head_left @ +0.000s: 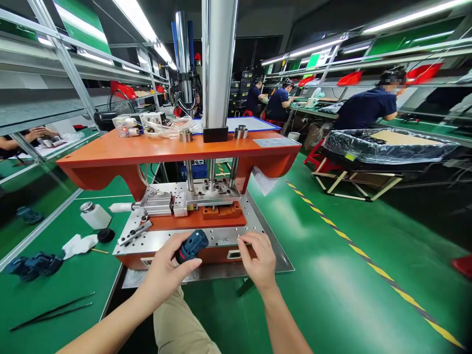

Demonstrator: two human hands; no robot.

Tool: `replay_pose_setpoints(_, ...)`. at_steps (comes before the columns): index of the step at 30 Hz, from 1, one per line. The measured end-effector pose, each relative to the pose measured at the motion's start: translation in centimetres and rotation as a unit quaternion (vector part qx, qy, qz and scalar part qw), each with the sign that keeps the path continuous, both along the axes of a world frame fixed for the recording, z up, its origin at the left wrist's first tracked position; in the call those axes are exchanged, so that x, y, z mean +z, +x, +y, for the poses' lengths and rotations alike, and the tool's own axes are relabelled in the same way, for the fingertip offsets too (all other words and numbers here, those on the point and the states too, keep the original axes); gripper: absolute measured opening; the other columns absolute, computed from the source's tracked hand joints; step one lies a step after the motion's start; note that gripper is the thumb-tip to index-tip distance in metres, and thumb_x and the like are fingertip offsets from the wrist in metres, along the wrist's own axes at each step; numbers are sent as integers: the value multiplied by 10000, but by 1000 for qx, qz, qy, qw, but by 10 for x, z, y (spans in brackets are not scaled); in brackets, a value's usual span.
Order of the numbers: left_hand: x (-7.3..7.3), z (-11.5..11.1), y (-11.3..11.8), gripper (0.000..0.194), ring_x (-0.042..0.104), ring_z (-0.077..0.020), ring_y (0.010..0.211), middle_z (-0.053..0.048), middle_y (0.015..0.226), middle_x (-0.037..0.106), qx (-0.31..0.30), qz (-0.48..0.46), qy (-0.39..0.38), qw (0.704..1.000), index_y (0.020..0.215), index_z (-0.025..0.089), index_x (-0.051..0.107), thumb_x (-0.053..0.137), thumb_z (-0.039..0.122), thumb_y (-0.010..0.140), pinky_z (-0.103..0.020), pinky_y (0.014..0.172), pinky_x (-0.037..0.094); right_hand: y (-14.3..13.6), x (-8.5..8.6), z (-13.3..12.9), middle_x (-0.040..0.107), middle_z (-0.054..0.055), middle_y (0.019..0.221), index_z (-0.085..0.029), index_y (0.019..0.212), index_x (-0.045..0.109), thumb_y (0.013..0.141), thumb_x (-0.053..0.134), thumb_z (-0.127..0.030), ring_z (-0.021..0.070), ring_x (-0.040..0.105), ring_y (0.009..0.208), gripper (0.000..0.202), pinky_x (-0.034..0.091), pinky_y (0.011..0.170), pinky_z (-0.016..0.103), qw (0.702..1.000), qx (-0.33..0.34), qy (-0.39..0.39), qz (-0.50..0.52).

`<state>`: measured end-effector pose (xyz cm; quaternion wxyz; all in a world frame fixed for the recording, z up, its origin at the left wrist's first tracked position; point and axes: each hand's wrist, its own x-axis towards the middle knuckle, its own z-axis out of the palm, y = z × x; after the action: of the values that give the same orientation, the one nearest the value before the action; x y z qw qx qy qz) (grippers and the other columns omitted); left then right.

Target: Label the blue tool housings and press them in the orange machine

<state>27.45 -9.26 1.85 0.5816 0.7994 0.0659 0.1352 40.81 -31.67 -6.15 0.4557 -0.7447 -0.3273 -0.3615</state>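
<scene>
My left hand (172, 260) is closed round a dark blue, roughly cylindrical plastic part (193, 244) with a small red patch on its side. It holds the part tilted in front of an orange bench press (177, 146). To the right, my right hand (259, 258) hovers by the press's front edge, thumb and forefinger pinched together. Whatever is between those fingertips, if anything, is too small to make out. Behind both hands lie the press's metal base plate (221, 235) and, under the ram, an orange fixture block (226, 212).
On the green bench at left are several dark blue parts (35, 265), black tweezers (53, 310), a white dispenser bottle (95, 216), a black round cap (105, 235) and crumpled white tissue (79, 245). A plastic-lined tray (387, 147) stands at right. Co-workers (368, 103) sit farther back.
</scene>
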Motion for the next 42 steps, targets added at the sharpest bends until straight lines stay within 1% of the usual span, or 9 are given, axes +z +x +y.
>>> replay_pose_setpoints(2, -4, 0, 9, 464, 597, -303, 1238, -96, 1298, 681, -21, -45, 72, 996, 1243, 261, 699, 782, 368, 799, -461, 1109, 429, 0, -4, 8, 674, 37, 863, -208, 917, 656, 915, 644, -135, 198, 626, 866, 74, 511, 825, 370, 999, -24, 8, -30)
replay_pose_setpoints(4, -9, 1, 15, 442, 613, -292, 1208, -98, 1275, 692, -32, -56, 102, 993, 1245, 265, 694, 768, 361, 820, -455, 1090, 445, 1, -6, 16, 674, 39, 847, -204, 911, 653, 905, 649, -123, 200, 622, 850, 82, 517, 824, 379, 997, -53, 22, -49)
replay_pose_setpoints(8, -22, 7, 19, 462, 628, -290, 1190, -93, 1277, 694, -14, -42, 105, 993, 1264, 277, 686, 773, 377, 821, -448, 1067, 467, 3, -9, 24, 677, 33, 825, -209, 904, 648, 896, 649, -117, 199, 626, 819, 92, 532, 845, 402, 994, -83, 35, -67)
replay_pose_setpoints(11, -26, 10, 18, 478, 629, -291, 1197, -93, 1285, 694, -11, -32, 105, 994, 1269, 274, 686, 783, 381, 813, -442, 1068, 469, 4, -13, 24, 683, 28, 822, -216, 918, 647, 891, 656, -112, 201, 632, 812, 107, 535, 852, 409, 992, -90, 29, -81)
replay_pose_setpoints(16, -24, 10, 18, 484, 628, -288, 1199, -91, 1295, 690, -13, -21, 105, 994, 1272, 274, 684, 788, 385, 813, -431, 1067, 473, 5, -18, 24, 687, 35, 831, -213, 948, 651, 870, 682, -91, 211, 627, 812, 149, 535, 837, 412, 990, -98, 20, -99)
replay_pose_setpoints(25, -17, 8, 16, 463, 642, -288, 1150, -88, 1238, 707, -22, -13, 94, 995, 1240, 264, 706, 798, 376, 801, -425, 1061, 471, 5, -16, 25, 680, 22, 824, -230, 943, 651, 877, 667, -109, 197, 629, 795, 139, 537, 827, 395, 989, -108, 25, -100)
replay_pose_setpoints(31, -20, 9, 16, 464, 647, -279, 1137, -72, 1232, 711, -12, -12, 80, 997, 1232, 286, 712, 811, 360, 785, -404, 1053, 470, 5, -20, 26, 685, 24, 831, -235, 952, 661, 870, 673, -107, 199, 625, 810, 152, 539, 840, 398, 989, -111, 29, -98)
replay_pose_setpoints(36, -21, 9, 15, 478, 656, -293, 1120, -87, 1210, 720, -7, -9, 63, 998, 1217, 265, 724, 830, 351, 759, -421, 1047, 477, 5, -22, 26, 683, 18, 827, -241, 949, 658, 874, 666, -119, 194, 627, 806, 143, 529, 851, 395, 988, -116, 24, -97)
replay_pose_setpoints(42, -19, 8, 15, 474, 648, -292, 1133, -85, 1220, 720, -6, -9, 78, 997, 1222, 267, 718, 820, 366, 770, -428, 1058, 466, 6, -23, 27, 674, 24, 821, -234, 947, 653, 866, 678, -107, 202, 618, 798, 153, 537, 841, 400, 986, -126, 25, -109)
